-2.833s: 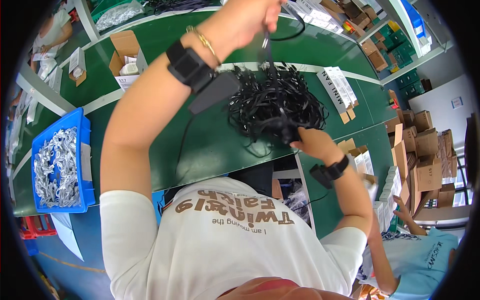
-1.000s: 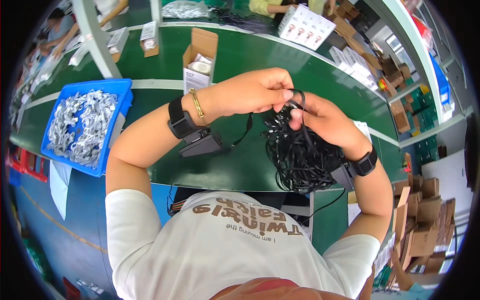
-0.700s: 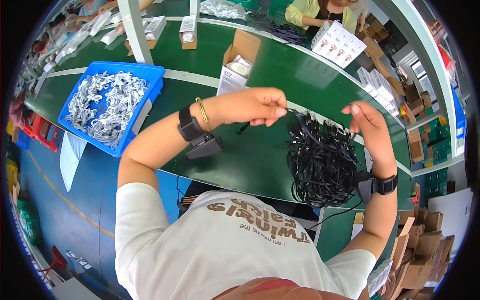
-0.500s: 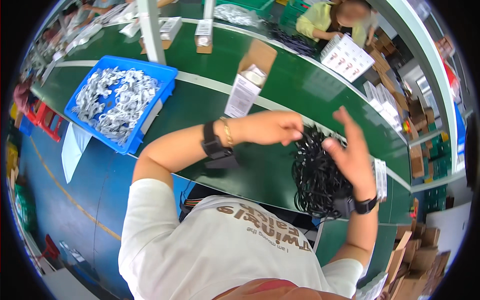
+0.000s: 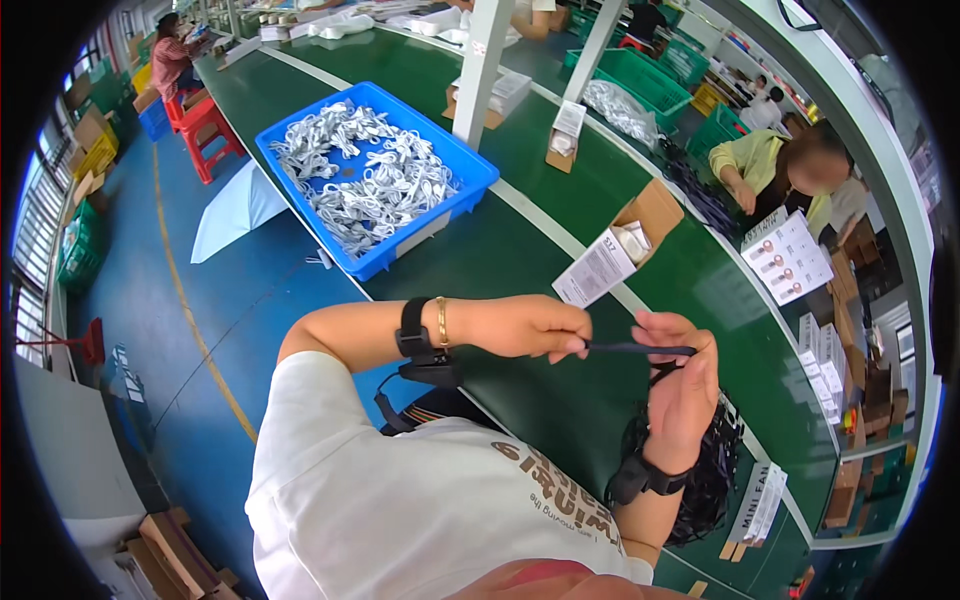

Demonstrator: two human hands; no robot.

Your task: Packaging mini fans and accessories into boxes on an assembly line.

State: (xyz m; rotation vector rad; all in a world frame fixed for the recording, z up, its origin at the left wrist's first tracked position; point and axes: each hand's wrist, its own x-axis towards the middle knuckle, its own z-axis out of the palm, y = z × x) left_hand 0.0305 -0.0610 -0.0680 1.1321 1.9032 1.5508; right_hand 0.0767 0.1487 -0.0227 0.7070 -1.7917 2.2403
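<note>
A flat black strap (image 5: 625, 348) stretches between my hands above the green table. My left hand (image 5: 555, 328) is closed, pinching one end between thumb and fingers. Bent fingers and thumb of my right hand (image 5: 690, 385) close around the other end, which partly disappears behind them. Beneath my right wrist lies a tangled pile of black straps (image 5: 715, 480), partly covered by the forearm. Just beyond the hands stands an open white and brown box (image 5: 600, 268) with a whitish item inside.
A blue tray (image 5: 415, 245) of bundled white cords sits at the left table edge. A small white box (image 5: 758, 505) lies beside the strap pile. Metal posts (image 5: 482, 75) rise from the table. Across it, a person in yellow (image 5: 755, 160) works near a white carton (image 5: 787, 258).
My hands have lifted off the pile with a black strap now drawn between them. My right hand has gone from spread to curled. The view has swung toward the right.
</note>
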